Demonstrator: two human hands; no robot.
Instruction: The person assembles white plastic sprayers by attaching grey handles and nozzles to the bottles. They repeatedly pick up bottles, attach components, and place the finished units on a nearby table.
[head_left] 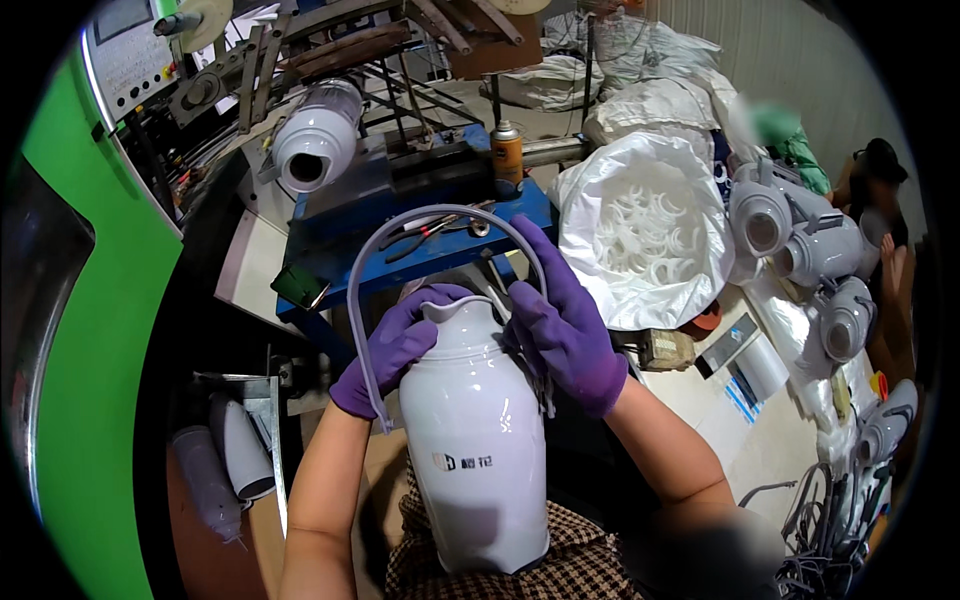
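A tall white plastic jug body point(473, 440) with a pouring spout stands upright on my lap. My left hand point(392, 345), in a purple glove, grips its shoulder on the left side. My right hand point(565, 325), also gloved in purple, holds the right side near the neck. A thin grey arched handle point(420, 218) loops over the jug's top, its ends running down past both hands along the jug's sides.
A blue work table point(430, 250) with tools and an orange spray can point(507, 152) lies ahead. Another white jug body point(315, 140) sits on a machine fixture. A white bag of plastic rings point(645, 235) and several finished jugs point(810, 250) are to the right. A green machine point(90, 330) stands left.
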